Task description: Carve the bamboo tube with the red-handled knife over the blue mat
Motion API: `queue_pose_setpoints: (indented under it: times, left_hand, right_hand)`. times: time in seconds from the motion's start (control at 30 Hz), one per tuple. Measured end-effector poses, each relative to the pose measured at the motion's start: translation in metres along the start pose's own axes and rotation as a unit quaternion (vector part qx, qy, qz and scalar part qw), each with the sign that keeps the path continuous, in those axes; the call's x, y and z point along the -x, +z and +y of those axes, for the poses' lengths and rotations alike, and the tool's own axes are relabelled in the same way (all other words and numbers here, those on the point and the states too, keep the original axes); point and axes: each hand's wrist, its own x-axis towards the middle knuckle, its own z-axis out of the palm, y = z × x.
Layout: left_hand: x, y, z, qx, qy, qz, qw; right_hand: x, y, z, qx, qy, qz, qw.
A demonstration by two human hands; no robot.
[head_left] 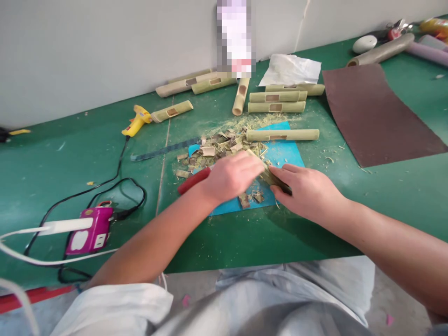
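Note:
A green bamboo tube (pixel 269 176) lies slanted between my two hands, low over a blue sheet (pixel 290 151). My right hand (pixel 308 189) is closed around its near end, thumb below and fingers on top. My left hand (pixel 235 175) is closed with its fingertips on the tube's upper part; the palm side is hidden. A red, handle-like thing (pixel 193 181) sticks out from behind my left wrist, and its other end is hidden. Just beyond my hands is a heap of bamboo chips and shavings (pixel 224 145). Another notched bamboo tube (pixel 283 135) lies across the blue sheet.
Several notched tubes (pixel 276 107) lie toward the wall, near white paper (pixel 290 70). A yellow glue gun (pixel 137 120) has its black cord running to a purple power block (pixel 91 229). Brown sandpaper-like sheet (pixel 380 116) lies right. A dark strip (pixel 164 149) lies left of the chips.

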Motion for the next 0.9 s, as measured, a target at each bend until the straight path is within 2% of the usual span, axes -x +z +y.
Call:
queue_pose_setpoints:
  times: [0.13, 0.3, 0.37, 0.6, 0.7, 0.8, 0.9]
  left_hand:
    - [0.0, 0.001, 0.003, 0.035, 0.011, 0.004, 0.999]
    - [0.004, 0.002, -0.009, 0.07, -0.09, 0.002, 0.993]
    - [0.004, 0.001, -0.01, 0.091, -0.106, -0.005, 0.99]
    - [0.002, -0.001, -0.005, 0.025, -0.088, -0.003, 0.996]
    - [0.001, 0.0, -0.001, 0.024, -0.057, 0.004, 0.998]
    - [0.003, 0.001, -0.005, 0.018, -0.026, 0.016, 0.999]
    - [0.005, 0.0, -0.01, -0.011, -0.041, 0.023, 0.999]
  right_hand:
    - [0.0, 0.0, 0.0, -0.001, 0.002, -0.001, 1.0]
    - [0.001, 0.001, 0.002, -0.002, -0.001, 0.002, 1.0]
    - [0.001, 0.001, 0.003, -0.004, -0.001, 0.004, 1.0]
    - [0.001, 0.0, 0.0, 0.002, 0.004, -0.004, 1.0]
    - [0.002, 0.0, 0.0, 0.004, 0.003, -0.004, 1.0]
    - [0.002, 0.001, 0.0, 0.003, 0.004, 0.0, 1.0]
    - [0.002, 0.0, -0.001, 0.005, 0.002, 0.002, 1.0]
